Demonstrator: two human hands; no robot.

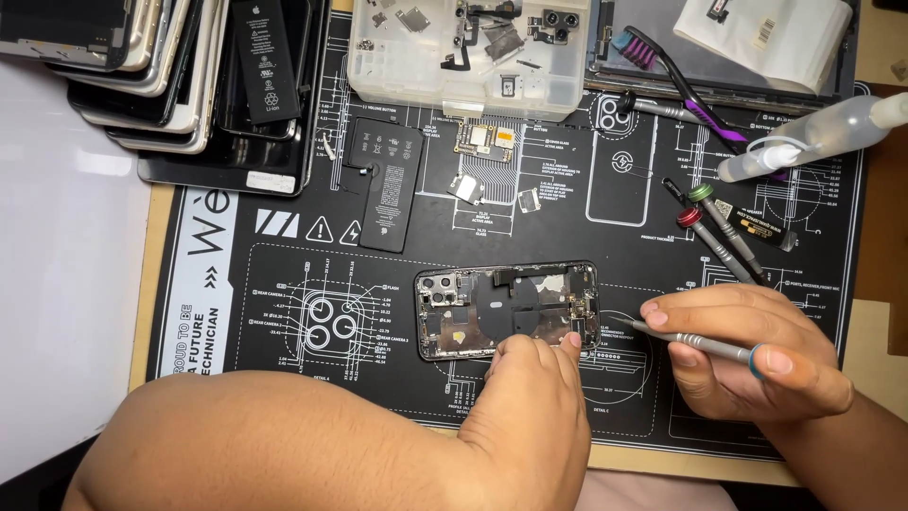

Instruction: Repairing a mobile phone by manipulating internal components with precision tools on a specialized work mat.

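Note:
An opened phone housing [506, 308] lies flat in the middle of a black printed work mat [284, 284], its insides showing. My left hand [534, 407] rests at the housing's near edge, fingertips pressed on its lower right part. My right hand [757, 350] sits to the right and grips a thin grey screwdriver [695, 345] with a blue ring, its tip pointing left toward the housing's right end. A black phone battery [388, 185] lies on the mat above the housing.
A clear parts tray [473, 47] holds several small components at the top. Stacked phone screens [151, 76] stand top left. Two more screwdrivers [719, 232], a clear squeeze bottle [813, 137], a purple brush [681, 76] and small loose boards [487, 142] lie on the mat.

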